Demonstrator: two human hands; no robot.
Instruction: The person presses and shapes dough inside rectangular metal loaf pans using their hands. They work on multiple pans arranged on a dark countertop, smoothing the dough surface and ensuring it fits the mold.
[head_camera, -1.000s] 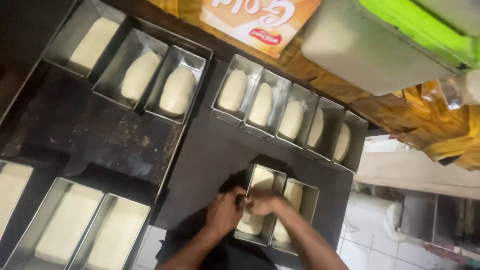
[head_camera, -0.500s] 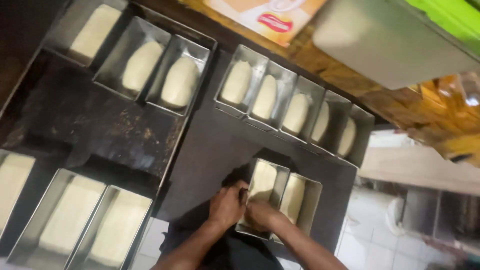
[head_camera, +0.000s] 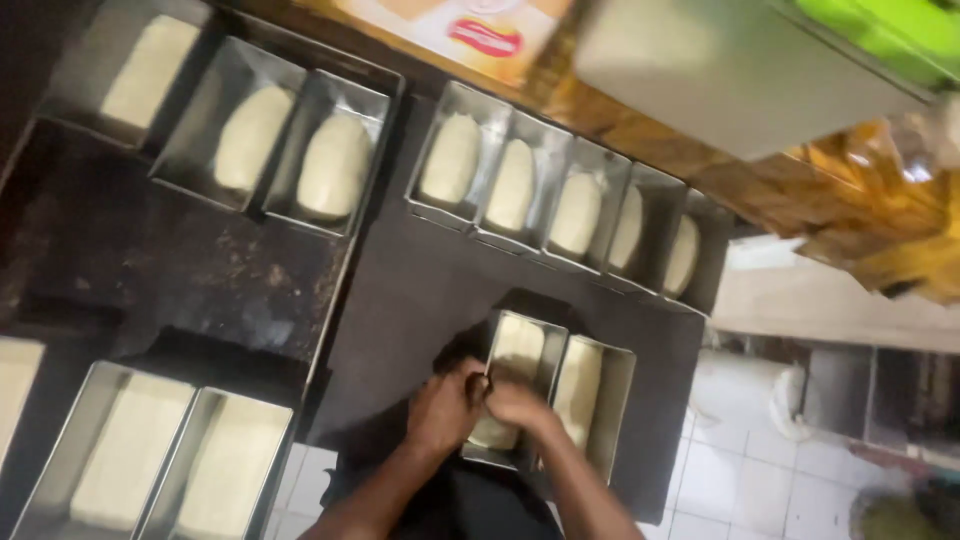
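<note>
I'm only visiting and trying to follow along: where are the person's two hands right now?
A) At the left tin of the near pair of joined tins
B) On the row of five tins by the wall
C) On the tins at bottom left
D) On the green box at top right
A: the left hand and right hand meet at the near end of the left tin of the pair, on the pale dough in it.
</note>
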